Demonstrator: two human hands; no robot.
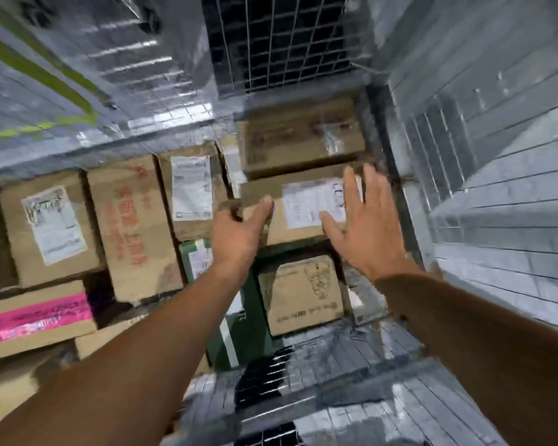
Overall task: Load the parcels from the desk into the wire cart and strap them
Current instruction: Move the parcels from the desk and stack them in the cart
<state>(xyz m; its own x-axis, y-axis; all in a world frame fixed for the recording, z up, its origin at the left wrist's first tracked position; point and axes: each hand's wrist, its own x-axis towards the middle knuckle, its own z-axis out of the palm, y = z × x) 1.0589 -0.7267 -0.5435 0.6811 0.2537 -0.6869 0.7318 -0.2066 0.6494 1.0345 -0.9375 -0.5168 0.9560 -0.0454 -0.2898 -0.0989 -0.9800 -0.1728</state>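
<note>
Cardboard box (303,204), far right in the cart (281,43), looks stiff and light, best taken by both ends. Left hand (239,233) grips its left edge; right hand (361,226) is spread open.

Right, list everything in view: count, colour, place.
held box: one, brown with a white label, upper middle of the cart
other boxes: about seven, brown, some labelled, from the left across to the centre
pink-taped box: one, brown with pink tape, lower left
green box: one, dark green, centre, beside the left forearm
cart: one, grey wire mesh, walls all round
stripe: one, yellow-green, upper left wall
left hand: one, grips the held box's left corner
right hand: one, fingers straight, at the held box's right end
</note>
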